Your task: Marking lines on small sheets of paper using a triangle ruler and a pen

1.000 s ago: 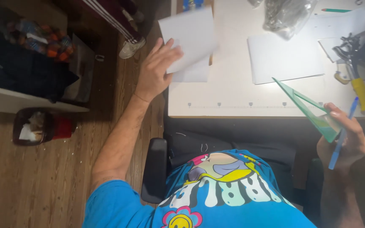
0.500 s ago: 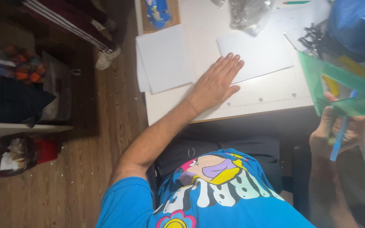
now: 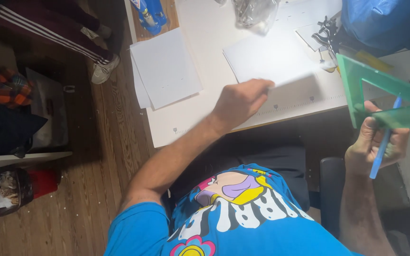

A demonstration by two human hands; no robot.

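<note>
Both hands are showing in the head view: the left hand is reaching forward on an outstretched arm, fingers curled and pinching the near edge of a white sheet that is lying on the white tabletop. Off the tabletop's right end, the right hand is raised with its wrist bent, gripping a green set square and a blue pen together. A second stack of paper is resting well to the left.

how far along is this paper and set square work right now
Done: a stack of white sheets lies set aside at the table's left edge. In hand: the left hand pinches the corner of another white sheet, while the right hand holds a green set square and blue pen off the table. Left: no drawn lines are visible on that sheet.
</note>
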